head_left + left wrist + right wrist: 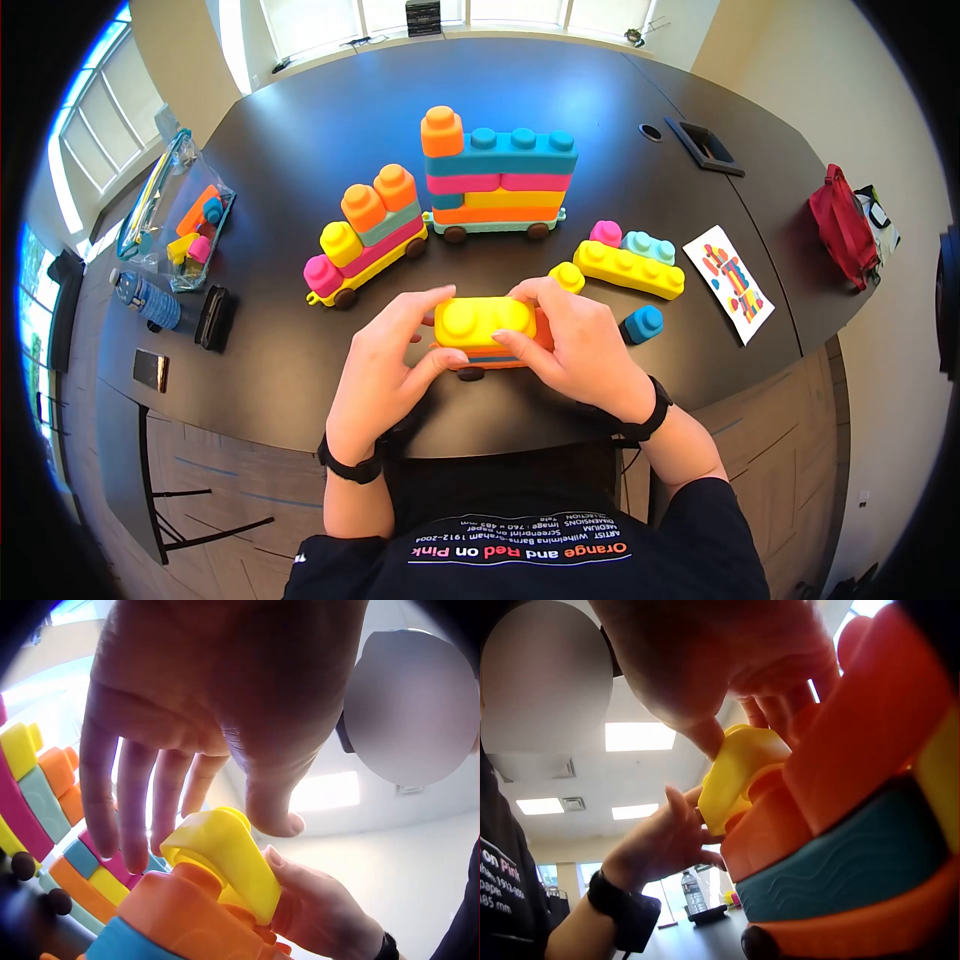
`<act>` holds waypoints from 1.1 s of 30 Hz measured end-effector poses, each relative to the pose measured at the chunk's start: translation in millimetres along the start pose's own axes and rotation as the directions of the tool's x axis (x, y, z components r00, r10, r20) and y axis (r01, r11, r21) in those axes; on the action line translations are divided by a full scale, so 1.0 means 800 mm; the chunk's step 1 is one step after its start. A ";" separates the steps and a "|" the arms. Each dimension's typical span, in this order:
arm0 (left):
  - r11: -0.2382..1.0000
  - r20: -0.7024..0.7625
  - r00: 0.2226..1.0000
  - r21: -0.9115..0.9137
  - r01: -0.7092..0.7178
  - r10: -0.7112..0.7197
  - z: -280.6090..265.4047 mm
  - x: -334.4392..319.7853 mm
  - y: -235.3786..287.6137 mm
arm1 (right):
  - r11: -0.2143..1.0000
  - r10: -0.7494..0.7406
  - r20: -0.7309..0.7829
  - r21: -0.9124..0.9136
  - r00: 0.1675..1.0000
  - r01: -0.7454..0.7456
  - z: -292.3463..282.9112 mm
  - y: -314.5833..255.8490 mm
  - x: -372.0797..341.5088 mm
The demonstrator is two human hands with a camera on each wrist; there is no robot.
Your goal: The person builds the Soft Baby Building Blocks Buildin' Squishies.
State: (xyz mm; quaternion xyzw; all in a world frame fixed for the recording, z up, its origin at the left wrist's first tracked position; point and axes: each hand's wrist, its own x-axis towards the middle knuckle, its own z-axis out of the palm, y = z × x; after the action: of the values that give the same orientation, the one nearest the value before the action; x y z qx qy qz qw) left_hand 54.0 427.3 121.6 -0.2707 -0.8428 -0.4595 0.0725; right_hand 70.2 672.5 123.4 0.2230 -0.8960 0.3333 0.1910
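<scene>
My right hand (pixel 585 345) pinches a yellow block (pixel 485 322) by its right end, thumb on the near side. The block is tilted over the studs of an orange block (pixel 769 832) on a small toy wagon. My left hand (pixel 390 345) is at the block's left end, thumb and index around its corners. In the left wrist view its fingers (pixel 135 802) are straight and spread. The wagon has a teal wavy block (pixel 840 862) over an orange base (pixel 855 930) with a dark wheel (pixel 757 941). From above, the yellow block hides most of it.
Beyond my hands stand a tall block wagon (pixel 500 185) and a stepped wagon (pixel 370 235). Loose yellow (pixel 630 272) and blue (pixel 642 324) blocks lie right, beside a picture sheet (pixel 729 284). A clear bag (pixel 175 215), water bottle (pixel 145 300) and black case (pixel 213 318) are left.
</scene>
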 end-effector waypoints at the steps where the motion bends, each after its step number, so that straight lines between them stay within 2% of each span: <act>1: 0.998 0.013 0.999 0.038 -0.045 0.045 0.000 0.001 -0.001 | 1.000 0.001 0.000 -0.001 1.000 -0.001 0.001 0.001 0.000; 4: 1.000 0.013 1.000 0.013 -0.001 0.001 0.006 0.005 0.002 | 1.000 0.005 -0.028 0.001 1.000 -0.005 0.005 0.005 0.000; 10: 0.995 0.074 0.993 -0.037 0.092 -0.089 0.004 0.006 0.000 | 0.999 0.032 0.029 -0.005 0.999 -0.032 0.002 0.002 0.001; 14: 0.998 0.066 0.996 0.032 0.053 -0.055 0.005 0.007 0.000 | 1.000 0.029 0.030 -0.014 0.999 -0.028 0.007 0.008 -0.002; 16: 0.996 -0.002 0.999 0.072 -0.050 0.050 0.009 0.010 0.002 | 1.000 0.012 0.010 -0.012 1.000 -0.011 0.007 0.008 -0.002; 17: 0.996 0.002 0.999 0.069 -0.054 0.054 0.013 0.011 0.005 | 1.000 0.025 0.018 -0.020 1.000 -0.025 0.006 0.007 -0.002; 22: 1.000 -0.011 1.000 0.024 0.010 -0.009 0.024 0.011 0.012 | 0.998 0.048 0.023 -0.049 0.999 -0.047 0.005 0.007 -0.005; 25: 0.997 0.020 0.998 -0.044 0.056 -0.055 0.024 0.013 0.005 | 0.998 -0.014 -0.029 -0.058 0.999 0.013 0.010 0.010 -0.009; 33: 0.996 0.014 0.999 -0.075 0.047 -0.046 0.027 0.012 -0.002 | 0.993 -0.070 -0.054 -0.098 0.996 0.065 0.013 0.011 -0.011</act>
State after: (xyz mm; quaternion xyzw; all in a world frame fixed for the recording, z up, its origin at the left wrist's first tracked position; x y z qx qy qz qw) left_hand 47.8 447.7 112.0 -0.2563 -0.8313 -0.4910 0.0463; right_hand 70.3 674.0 107.3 0.2341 -0.8971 0.2893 0.2381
